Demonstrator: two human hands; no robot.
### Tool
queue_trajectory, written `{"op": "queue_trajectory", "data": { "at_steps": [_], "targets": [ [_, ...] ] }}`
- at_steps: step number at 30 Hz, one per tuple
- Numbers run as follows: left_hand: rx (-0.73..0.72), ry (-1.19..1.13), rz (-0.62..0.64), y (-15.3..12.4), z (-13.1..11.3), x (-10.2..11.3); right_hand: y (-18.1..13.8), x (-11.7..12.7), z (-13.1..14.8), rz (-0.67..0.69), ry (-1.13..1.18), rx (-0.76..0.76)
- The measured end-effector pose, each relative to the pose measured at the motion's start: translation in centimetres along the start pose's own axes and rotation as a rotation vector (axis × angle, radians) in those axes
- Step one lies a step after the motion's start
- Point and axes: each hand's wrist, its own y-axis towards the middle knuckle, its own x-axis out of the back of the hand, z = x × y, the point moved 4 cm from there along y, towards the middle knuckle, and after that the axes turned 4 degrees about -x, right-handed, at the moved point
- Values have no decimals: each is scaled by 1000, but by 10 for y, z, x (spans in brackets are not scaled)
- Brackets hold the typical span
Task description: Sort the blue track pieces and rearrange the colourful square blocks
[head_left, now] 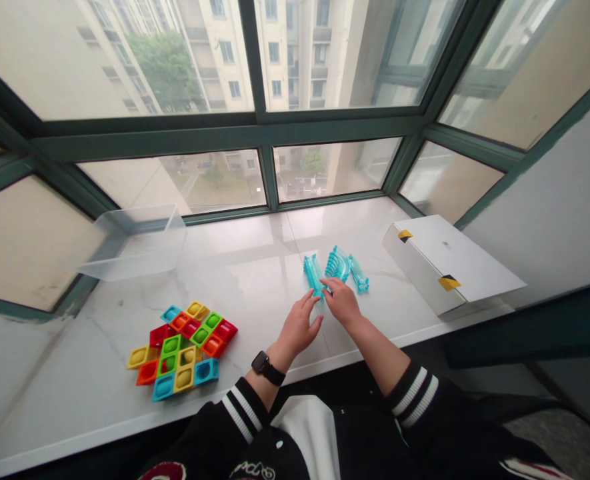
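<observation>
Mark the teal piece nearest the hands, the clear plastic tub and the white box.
teal piece point(313, 273), head view, on its upper end
clear plastic tub point(135, 250), head view, on its floor
white box point(447, 252), head view, on its top face

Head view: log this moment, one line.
right hand: on translucent teal piece | left hand: beside it | nearby: clear plastic tub, coloured plastic tiles

only unreadable jacket lettering point(252, 471)

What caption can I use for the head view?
Left hand and right hand at translucent teal plastic pieces on a white stone sill, beside multicoloured plastic tiles and a clear plastic bin.
</observation>
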Motion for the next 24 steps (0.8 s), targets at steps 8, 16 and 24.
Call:
{"op": "queue_trajectory", "data": {
  "at_steps": [8, 16, 24],
  "targets": [
    [-32, 114, 2, -1, 7, -5, 2, -3, 2, 4, -32, -16],
    [-36, 122, 3, -2, 11, -10, 2, -5, -1, 7, -43, -31],
    [-26, 115, 2, -2, 12, -8, 3, -4, -1, 19, -53, -35]
  ]
}}
